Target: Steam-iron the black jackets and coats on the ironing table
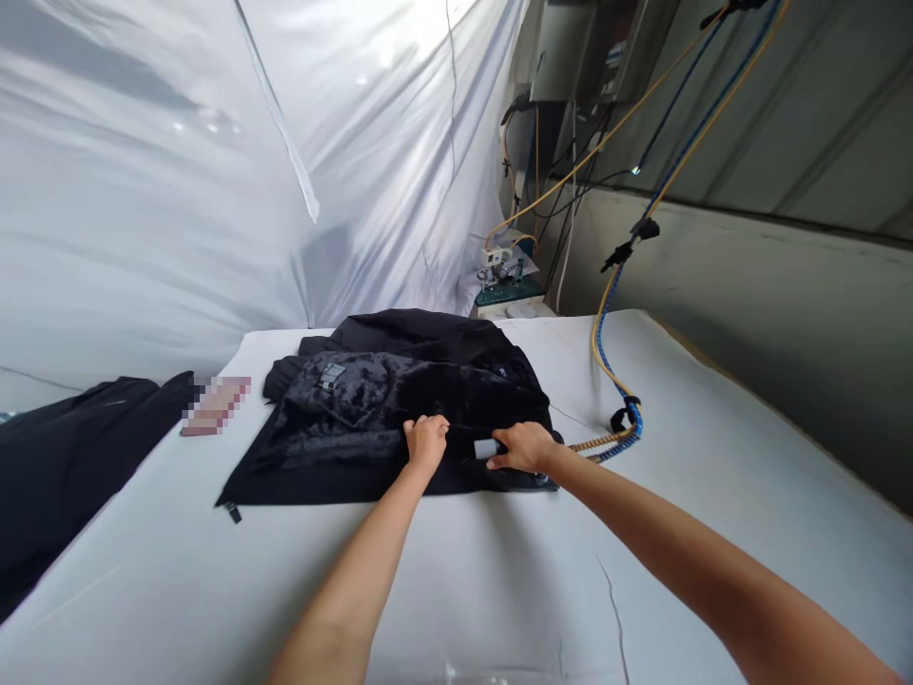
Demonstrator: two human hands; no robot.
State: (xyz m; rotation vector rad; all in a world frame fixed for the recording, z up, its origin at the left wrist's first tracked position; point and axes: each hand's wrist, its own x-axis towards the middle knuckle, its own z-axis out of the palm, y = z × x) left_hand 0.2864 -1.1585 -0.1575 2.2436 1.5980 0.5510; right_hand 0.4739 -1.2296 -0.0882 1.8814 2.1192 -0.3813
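Observation:
A black garment [328, 476] with a plush, fleecy lining lies spread on the white table. My left hand [426, 442] is closed on the garment near its middle, fingers pinching the dark fabric. To its right, my right hand [524, 447] is wrapped round a hand tool with a light grey end [487, 449] that points left, over the lower right part of the garment. Two hoses, one orange and one blue, run from the tool's side toward the right. Much of the tool is hidden under my right hand.
Hoses [605, 333] hang from above and bend down onto the table [677, 533] at the right. A pink, partly blurred item [218, 404] lies at the left. More dark cloth [64, 476] is beyond the left edge. A sewing machine [506, 271] stands behind.

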